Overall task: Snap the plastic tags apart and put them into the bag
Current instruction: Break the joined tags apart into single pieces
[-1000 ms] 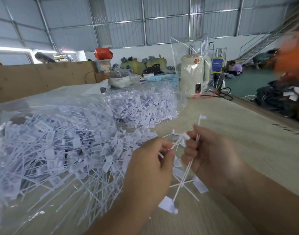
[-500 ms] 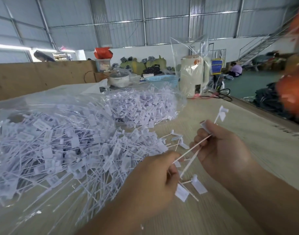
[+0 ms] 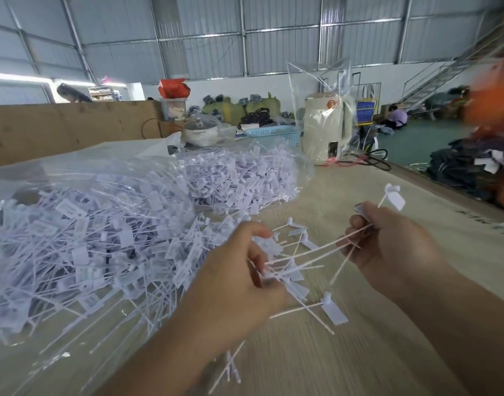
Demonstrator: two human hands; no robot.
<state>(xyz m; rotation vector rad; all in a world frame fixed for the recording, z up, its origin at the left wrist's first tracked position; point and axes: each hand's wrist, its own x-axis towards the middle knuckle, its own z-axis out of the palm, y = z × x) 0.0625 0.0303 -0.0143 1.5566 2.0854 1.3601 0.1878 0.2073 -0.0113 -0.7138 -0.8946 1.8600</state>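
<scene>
My left hand (image 3: pixel 239 284) grips a small bunch of white plastic tags (image 3: pixel 290 270) with long thin stems, just right of the big heap. My right hand (image 3: pixel 388 244) pinches the stems of a few tags; one flat tag head (image 3: pixel 393 197) sticks up above its fingers. Thin stems stretch between the two hands. Another tag head (image 3: pixel 333 310) hangs low between them. A large clear plastic bag (image 3: pixel 82 224) full of loose white tags lies on the left. Behind it a second clear bag (image 3: pixel 239 178) holds more tags.
The wooden table (image 3: pixel 373 352) runs to an edge at the right. At its far end stand a cream appliance (image 3: pixel 325 130) wrapped in clear film, a blue basket (image 3: pixel 273 134) and a white pot (image 3: pixel 200 131). Dark clothes (image 3: pixel 468 167) are piled beyond the right edge.
My hands have pulled apart: the right one rose to the right with a few tags, the left one dropped slightly. The stems now stretch between them.
</scene>
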